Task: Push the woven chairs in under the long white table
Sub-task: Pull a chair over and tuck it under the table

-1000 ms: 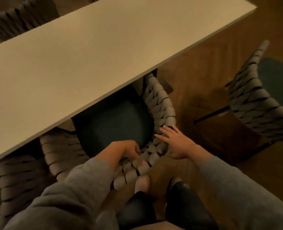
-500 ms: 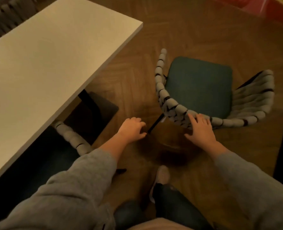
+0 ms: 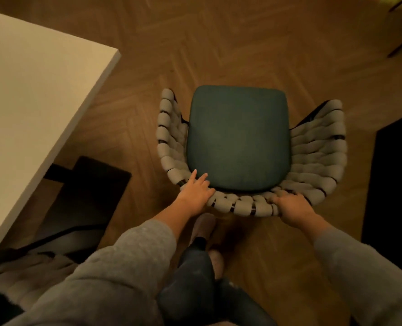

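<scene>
A woven chair (image 3: 315, 158) with a dark green seat cushion (image 3: 239, 137) stands on the floor right in front of me, well clear of the long white table (image 3: 30, 95) at the left. My left hand (image 3: 196, 192) lies on the left part of its woven backrest, fingers spread and reaching over the rim. My right hand (image 3: 291, 207) grips the right part of the backrest rim. Another woven chair (image 3: 25, 271) shows at the bottom left, partly under the table's edge.
Herringbone wood floor (image 3: 219, 43) surrounds the chair. A dark table base (image 3: 94, 184) sits below the table's end. A black piece of furniture (image 3: 393, 180) stands close at the right. My legs and slippers are just behind the chair.
I have turned from the chair under the table to the free chair. Both hands moved onto its backrest, and it now sits centred in front of me.
</scene>
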### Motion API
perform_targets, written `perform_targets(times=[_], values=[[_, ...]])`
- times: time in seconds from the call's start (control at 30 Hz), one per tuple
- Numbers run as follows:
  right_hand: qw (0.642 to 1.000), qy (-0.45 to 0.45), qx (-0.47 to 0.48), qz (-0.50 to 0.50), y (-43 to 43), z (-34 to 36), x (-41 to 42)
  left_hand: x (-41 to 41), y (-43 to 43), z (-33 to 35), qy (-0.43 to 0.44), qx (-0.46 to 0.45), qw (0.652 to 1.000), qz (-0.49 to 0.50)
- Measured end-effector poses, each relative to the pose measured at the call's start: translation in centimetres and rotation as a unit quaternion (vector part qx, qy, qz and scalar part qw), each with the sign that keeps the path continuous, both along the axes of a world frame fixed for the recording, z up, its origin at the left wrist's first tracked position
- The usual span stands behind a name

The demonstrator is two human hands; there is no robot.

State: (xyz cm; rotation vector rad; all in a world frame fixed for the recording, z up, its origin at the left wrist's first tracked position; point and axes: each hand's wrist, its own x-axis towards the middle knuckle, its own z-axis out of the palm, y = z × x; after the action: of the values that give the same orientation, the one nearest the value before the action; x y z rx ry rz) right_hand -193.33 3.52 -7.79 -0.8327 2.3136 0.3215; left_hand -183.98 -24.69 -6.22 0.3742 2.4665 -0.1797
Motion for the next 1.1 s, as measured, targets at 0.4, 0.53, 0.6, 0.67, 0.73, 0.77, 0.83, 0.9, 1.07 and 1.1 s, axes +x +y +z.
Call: perform_targets(times=[0.4, 0.53, 0.6, 0.67, 0.73, 0.77, 0.83, 0.9, 1.07, 1.1], values=[[0.998, -0.028, 0.001, 0.052, 1.7, -0.1, -11.2, -10.7, 0.7, -0.5, -0.036, 0.018, 0.999, 0.032], [0.996, -0.021, 0.027, 0.078, 3.3, -0.1, -13.9, -11.9, 1.9, 0.0, -0.045, -0.015, 0.996, 0.075], [0.994, -0.032, 0.014, 0.101, 3.5, -0.3, -13.9, -11.5, 2.4, 0.4, -0.052, -0.027, 0.992, 0.110], [0.993, -0.029, -0.002, 0.115, 3.5, -0.6, -13.5, -10.9, 3.0, 0.8, -0.052, -0.037, 0.986, 0.151], [0.990, -0.027, -0.014, 0.136, 4.1, -0.8, -13.3, -9.7, 4.4, 1.1, -0.053, -0.050, 0.981, 0.181], [0.989, -0.028, -0.018, 0.145, 4.4, -1.0, -13.2, -9.1, 4.9, 1.1, -0.052, -0.053, 0.979, 0.190], [0.983, -0.028, -0.020, 0.183, 5.8, -1.2, -13.2, -7.2, 7.2, 1.0, -0.058, -0.050, 0.971, 0.228], [0.975, -0.030, -0.015, 0.220, 7.4, -1.3, -13.2, -4.9, 10.2, 0.8, -0.065, -0.039, 0.960, 0.269], [0.951, -0.028, -0.011, 0.308, 10.9, -1.2, -12.1, 1.5, 18.4, 0.2, -0.062, -0.021, 0.925, 0.375], [0.944, -0.025, -0.004, 0.328, 11.3, -1.1, -11.9, 2.7, 20.0, 0.2, -0.064, -0.018, 0.916, 0.396]])
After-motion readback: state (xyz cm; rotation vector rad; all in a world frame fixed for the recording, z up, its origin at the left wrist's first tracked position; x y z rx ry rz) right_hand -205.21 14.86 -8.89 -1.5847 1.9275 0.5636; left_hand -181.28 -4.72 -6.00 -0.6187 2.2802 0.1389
